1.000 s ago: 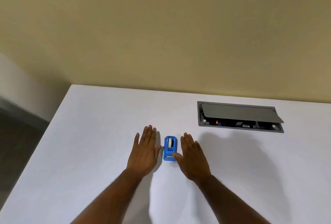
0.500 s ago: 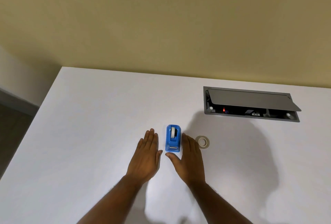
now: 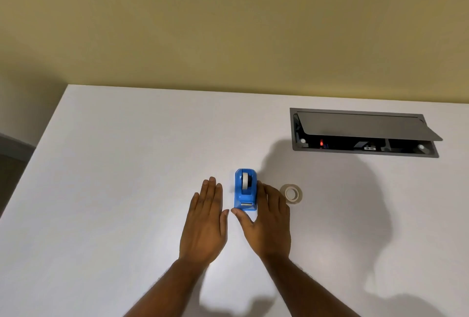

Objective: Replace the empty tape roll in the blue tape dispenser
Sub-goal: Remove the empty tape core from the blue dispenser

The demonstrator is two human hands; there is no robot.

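Observation:
A small blue tape dispenser [image 3: 245,189] stands on the white table [image 3: 127,189], its cutter end towards me, with a pale roll core in its slot. A clear tape roll [image 3: 291,193] lies flat just to its right. My left hand [image 3: 206,222] rests palm down left of the dispenser, fingers together, holding nothing. My right hand [image 3: 269,222] lies flat on the dispenser's right side, thumb near its front corner, between the dispenser and the loose roll.
A grey cable box [image 3: 363,132] with its lid propped open is set into the table at the back right. The table's left edge drops to a dark floor [image 3: 10,172]. A yellow wall [image 3: 228,24] stands behind.
The view has tilted down, so the tape roll right of the dispenser came into sight. Both hands stay flat beside the dispenser, barely shifted.

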